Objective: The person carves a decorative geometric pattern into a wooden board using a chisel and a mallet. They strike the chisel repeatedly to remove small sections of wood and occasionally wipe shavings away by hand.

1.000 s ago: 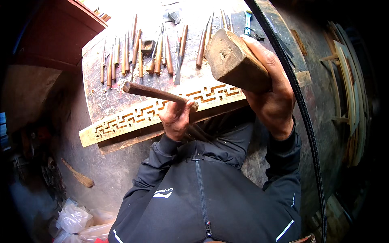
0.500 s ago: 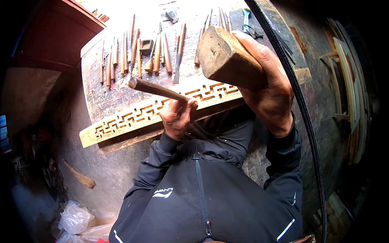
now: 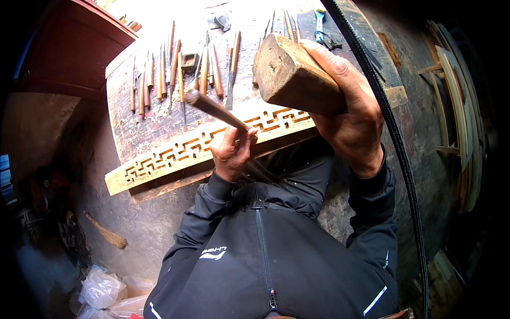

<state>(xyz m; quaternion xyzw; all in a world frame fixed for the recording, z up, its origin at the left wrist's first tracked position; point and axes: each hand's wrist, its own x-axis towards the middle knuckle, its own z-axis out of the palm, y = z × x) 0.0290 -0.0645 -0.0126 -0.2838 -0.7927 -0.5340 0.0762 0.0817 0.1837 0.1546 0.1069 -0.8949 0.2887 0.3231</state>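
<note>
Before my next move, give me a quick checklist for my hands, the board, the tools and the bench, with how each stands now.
1. Left hand gripping the dark wooden rod: ok.
2. Near end of the rod in sight: not ok, hidden by the fingers.
3. Right hand gripping the wooden block: ok.
4. The fretwork board firmly fixed to the workbench: cannot tell.
5. The wooden-handled tools lying beyond the board: ok.
6. Bench swept of shavings: not ok, bits are scattered.

Dark red cabinet [image 3: 66, 50], mottled grey floor [image 3: 146, 226]
</note>
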